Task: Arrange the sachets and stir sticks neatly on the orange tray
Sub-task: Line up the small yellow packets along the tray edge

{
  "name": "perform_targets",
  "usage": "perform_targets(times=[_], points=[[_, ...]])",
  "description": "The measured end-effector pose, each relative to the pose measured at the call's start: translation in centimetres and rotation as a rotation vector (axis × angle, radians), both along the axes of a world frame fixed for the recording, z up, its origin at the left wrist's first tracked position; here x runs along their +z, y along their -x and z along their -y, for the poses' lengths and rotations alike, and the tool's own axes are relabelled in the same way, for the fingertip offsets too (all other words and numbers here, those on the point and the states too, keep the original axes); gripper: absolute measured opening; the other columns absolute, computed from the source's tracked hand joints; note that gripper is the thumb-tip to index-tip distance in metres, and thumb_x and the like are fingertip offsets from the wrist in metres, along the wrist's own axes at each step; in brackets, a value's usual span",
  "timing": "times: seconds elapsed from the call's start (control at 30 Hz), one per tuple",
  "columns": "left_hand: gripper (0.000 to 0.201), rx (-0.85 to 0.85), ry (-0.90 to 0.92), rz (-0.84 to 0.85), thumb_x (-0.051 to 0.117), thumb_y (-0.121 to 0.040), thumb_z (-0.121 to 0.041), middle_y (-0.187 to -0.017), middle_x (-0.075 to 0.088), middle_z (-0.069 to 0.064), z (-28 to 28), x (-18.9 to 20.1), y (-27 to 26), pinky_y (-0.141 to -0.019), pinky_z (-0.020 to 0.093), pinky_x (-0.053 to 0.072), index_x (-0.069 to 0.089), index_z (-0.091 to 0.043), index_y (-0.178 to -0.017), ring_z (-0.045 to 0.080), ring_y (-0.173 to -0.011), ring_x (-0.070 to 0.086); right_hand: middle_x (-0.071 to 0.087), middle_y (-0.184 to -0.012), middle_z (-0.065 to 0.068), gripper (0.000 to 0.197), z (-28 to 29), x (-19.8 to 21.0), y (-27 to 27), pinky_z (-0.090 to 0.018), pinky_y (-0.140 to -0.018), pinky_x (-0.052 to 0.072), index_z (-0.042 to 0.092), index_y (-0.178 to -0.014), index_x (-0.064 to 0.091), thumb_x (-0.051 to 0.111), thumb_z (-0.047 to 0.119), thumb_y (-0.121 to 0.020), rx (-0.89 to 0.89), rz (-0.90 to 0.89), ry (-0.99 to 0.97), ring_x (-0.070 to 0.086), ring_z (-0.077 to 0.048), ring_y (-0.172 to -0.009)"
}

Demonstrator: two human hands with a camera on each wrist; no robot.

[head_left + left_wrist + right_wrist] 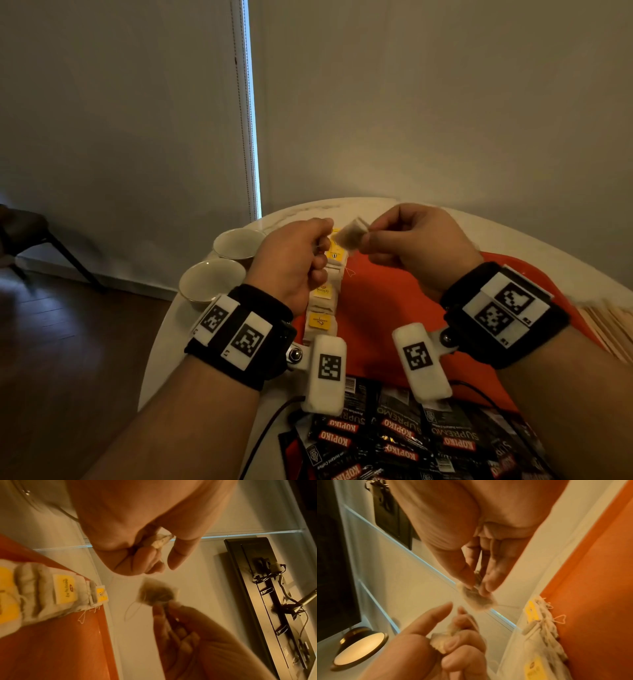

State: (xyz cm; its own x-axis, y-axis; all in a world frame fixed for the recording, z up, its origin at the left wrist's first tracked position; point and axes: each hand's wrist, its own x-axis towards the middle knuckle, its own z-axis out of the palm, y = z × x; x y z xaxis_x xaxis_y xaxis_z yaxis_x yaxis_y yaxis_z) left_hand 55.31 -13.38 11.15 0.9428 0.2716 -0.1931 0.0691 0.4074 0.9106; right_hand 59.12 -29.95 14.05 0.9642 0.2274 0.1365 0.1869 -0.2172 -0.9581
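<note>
Hands raised over orange tray [383,308]: right hand [416,245] pinches flat brownish paper teabag [351,234]; left hand [291,263] grips crumpled pale teabag [160,540]; teabag row [323,298] beneath left hand.

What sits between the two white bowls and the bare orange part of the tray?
A row of tea bags with yellow tags, along the orange tray edge nearest the bowls; head view.

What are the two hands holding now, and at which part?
The right hand pinches a tea bag by one edge, between thumb and fingertips. The left hand holds a second tea bag, bunched inside its curled fingers.
</note>
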Motion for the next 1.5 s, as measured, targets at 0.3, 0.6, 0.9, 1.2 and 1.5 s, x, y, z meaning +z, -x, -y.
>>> perform_targets(times=[0.3, 0.6, 0.9, 1.2, 1.5], points=[[0.011, 0.000, -0.005, 0.000, 0.072, -0.096, -0.023, -0.076, 0.059, 0.002, -0.1, -0.4, -0.1, -0.042, 0.018, 0.034, 0.072, -0.012, -0.097, 0.006, -0.051, 0.041, 0.076, -0.083, 0.001, 0.011, -0.6, -0.3, 0.5, -0.040, -0.082, 0.062, 0.017, -0.081, 0.075, 0.085, 0.011, -0.079, 0.138, 0.262, 0.261, 0.073, -0.016, -0.078], [0.008, -0.004, -0.103, 0.119, 0.072, -0.095, -0.013, -0.089, 0.062, 0.009, 0.0, -0.9, -0.2, -0.044, 0.020, 0.037, 0.078, -0.014, -0.100, 0.007, -0.054, 0.044, 0.076, -0.088, -0.004, 0.002, -0.8, 0.1, -0.5, -0.034, -0.074, 0.061, 0.012, -0.093, 0.072, 0.072, 0.014, -0.093, 0.110, -0.001, -0.034, 0.073, -0.013, -0.080], [0.011, 0.044, -0.057, 0.172, 0.076, -0.092, -0.017, -0.087, 0.061, 0.006, -0.3, -0.9, -0.3, -0.048, 0.021, 0.038, 0.077, -0.019, -0.103, 0.005, -0.055, 0.045, 0.076, -0.085, 0.000, 0.006, -1.3, 0.2, -0.6, -0.033, -0.076, 0.061, 0.013, -0.098, 0.073, 0.072, 0.016, -0.093, 0.122, 0.020, -0.126, 0.073, -0.012, -0.079], [0.005, 0.182, 0.088, 0.088, 0.072, -0.094, -0.017, -0.075, 0.058, -0.004, -0.3, -0.2, -0.3, -0.045, 0.021, 0.038, 0.067, -0.016, -0.095, 0.004, -0.048, 0.045, 0.071, -0.080, -0.012, 0.017, -2.2, -1.6, -1.9, -0.031, -0.062, 0.057, 0.006, -0.090, 0.067, 0.077, -0.005, -0.081, 0.047, -0.318, -0.075, 0.068, -0.018, -0.065], [0.009, 0.256, 0.341, 0.228, 0.052, -0.091, -0.016, -0.077, 0.049, 0.002, -0.9, 0.2, 0.1, -0.050, 0.027, 0.038, 0.056, -0.010, -0.097, 0.013, -0.058, 0.043, 0.077, -0.083, -0.018, 0.010, -3.4, -4.1, -3.7, -0.033, -0.061, 0.060, -0.003, -0.095, 0.072, 0.075, -0.001, -0.086, 0.018, -0.518, 0.104, 0.071, -0.024, -0.064]])
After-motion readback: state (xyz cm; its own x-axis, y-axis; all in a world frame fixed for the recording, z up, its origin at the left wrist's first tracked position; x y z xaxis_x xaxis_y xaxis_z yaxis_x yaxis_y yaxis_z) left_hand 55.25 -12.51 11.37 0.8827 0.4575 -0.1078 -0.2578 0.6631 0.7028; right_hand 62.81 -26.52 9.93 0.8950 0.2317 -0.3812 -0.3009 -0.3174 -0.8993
